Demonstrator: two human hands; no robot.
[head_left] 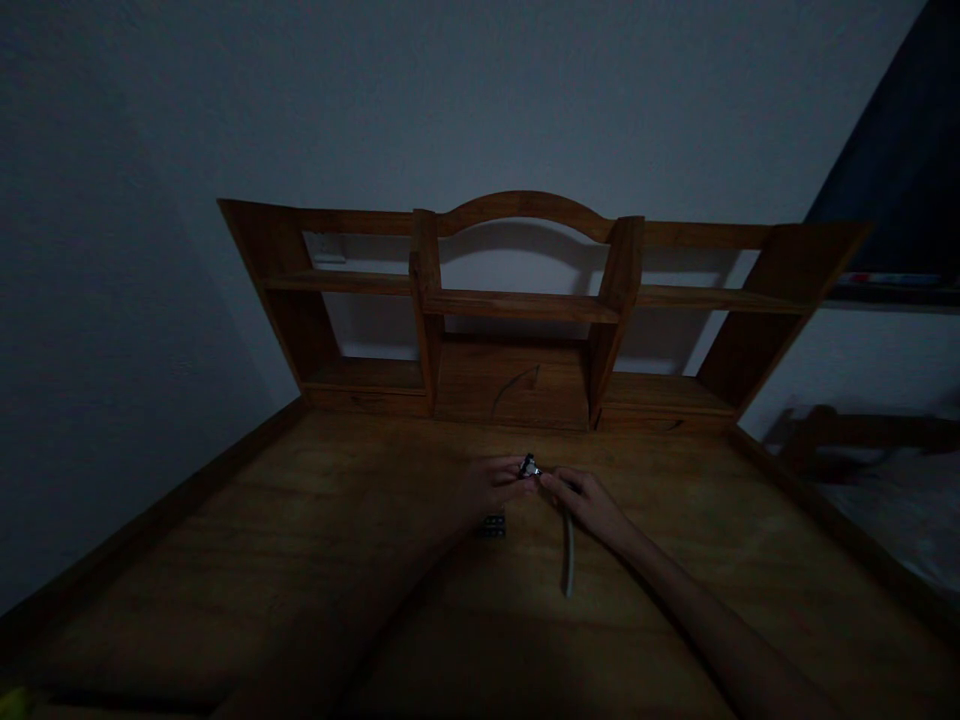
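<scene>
My left hand (496, 483) is closed, pinching a small black piece with shiny silver spots (529, 467) between thumb and fingers; the dim light hides its exact kind. Right beside it, my right hand (581, 497) is closed too, its fingertips at the piece's right side. From under the right hand's fingers a short grey cable (568, 560) runs down toward me, and its upper end is hidden in the grip. Just below my left hand lies a small dark block with several round marks (492, 526), partly covered by the hand.
Both forearms rest over a wooden desk (660, 620) with raised side edges. At its back stands a wooden shelf unit (517, 305) with open compartments, against a pale wall (480, 100). A yellow thing (13, 702) shows at the lower left corner.
</scene>
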